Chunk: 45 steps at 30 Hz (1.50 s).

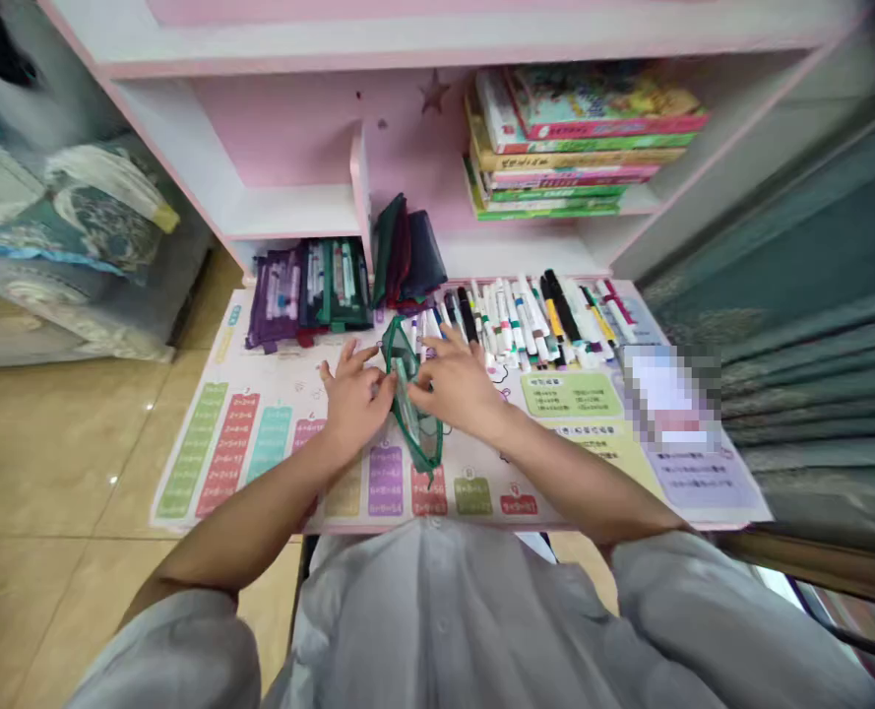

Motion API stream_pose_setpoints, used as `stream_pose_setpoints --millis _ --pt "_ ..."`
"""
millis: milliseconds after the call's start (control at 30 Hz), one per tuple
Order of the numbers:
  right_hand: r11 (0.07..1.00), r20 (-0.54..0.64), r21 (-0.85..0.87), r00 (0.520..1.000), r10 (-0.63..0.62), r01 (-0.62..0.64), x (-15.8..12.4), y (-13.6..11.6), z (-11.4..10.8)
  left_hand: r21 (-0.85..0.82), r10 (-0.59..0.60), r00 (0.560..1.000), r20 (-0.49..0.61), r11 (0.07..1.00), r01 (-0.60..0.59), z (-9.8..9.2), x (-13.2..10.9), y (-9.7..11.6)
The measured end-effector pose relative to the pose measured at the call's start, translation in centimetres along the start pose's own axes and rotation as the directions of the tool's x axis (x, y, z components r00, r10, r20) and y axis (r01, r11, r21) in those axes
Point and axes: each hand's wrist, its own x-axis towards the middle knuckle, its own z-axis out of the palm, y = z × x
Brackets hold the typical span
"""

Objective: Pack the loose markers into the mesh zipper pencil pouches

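A green mesh zipper pouch (426,455) lies on the desk in front of me, its mouth spread apart. Inside it a pale marker (402,384) shows between my hands. My left hand (355,399) pinches the pouch's left edge with thumb and index finger, the other fingers raised. On the opposite side, my right hand (458,382) has its thumb and bent fingers at the pouch's right edge, close to the marker. Whether the right fingers also touch the marker is hidden. Just beyond the right hand lies a row of loose markers (515,320), white, black and coloured.
Filled mesh pouches (279,295) lie at the back left of the desk (260,512). Several flat mesh pouches (411,251) lean beside the shelf divider (361,192). Books (577,158) are stacked on the right shelf. A blurred-out phone-like object (669,399) is at the right.
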Motion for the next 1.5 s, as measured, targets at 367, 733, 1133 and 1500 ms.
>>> stream_pose_setpoints --millis 367,733,1133,1500 --pt "0.946 -0.111 -0.117 0.951 0.288 -0.301 3.9 5.4 2.3 -0.017 -0.017 1.000 -0.011 1.000 0.017 0.3 0.1 -0.2" --pt "0.945 -0.107 -0.212 0.967 0.230 -0.248 4.1 5.4 3.9 -0.027 -0.028 1.000 -0.002 0.999 0.028 0.4 0.1 -0.1" --pt "0.937 -0.150 -0.256 0.968 0.203 -0.236 4.1 5.3 2.9 -0.024 -0.045 0.999 -0.005 0.999 0.045 0.3 0.2 0.0" --pt "0.988 -0.140 -0.091 0.984 0.109 -0.123 0.3 0.6 -3.7 -0.020 -0.033 0.999 0.004 0.999 0.033 0.3 0.2 0.0"
